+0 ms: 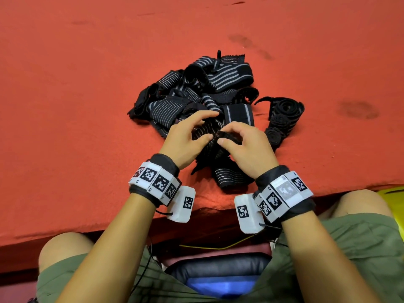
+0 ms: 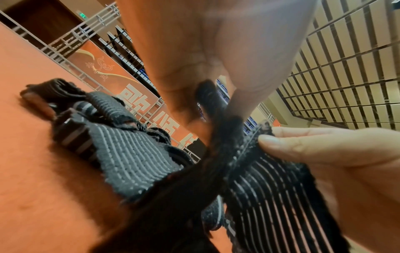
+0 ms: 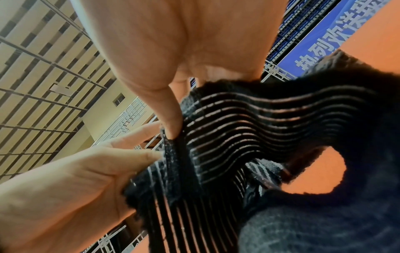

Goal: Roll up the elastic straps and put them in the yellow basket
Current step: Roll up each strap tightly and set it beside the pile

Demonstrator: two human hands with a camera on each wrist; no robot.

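Both hands pinch the end of one striped strap (image 1: pixel 215 136) at centre frame, left hand (image 1: pixel 185 141) and right hand (image 1: pixel 244 145) with thumbs and curled fingers closed on it. The strap's tail is hidden beneath the right palm. Behind lies the strap pile (image 1: pixel 196 95) on red felt (image 1: pixel 76 95). The yellow basket (image 1: pixel 393 195) is cut off at the right edge. Both wrists hover, bent inward.

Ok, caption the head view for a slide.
Both hands, left hand and right hand, pinch a striped elastic strap before a loose pile.
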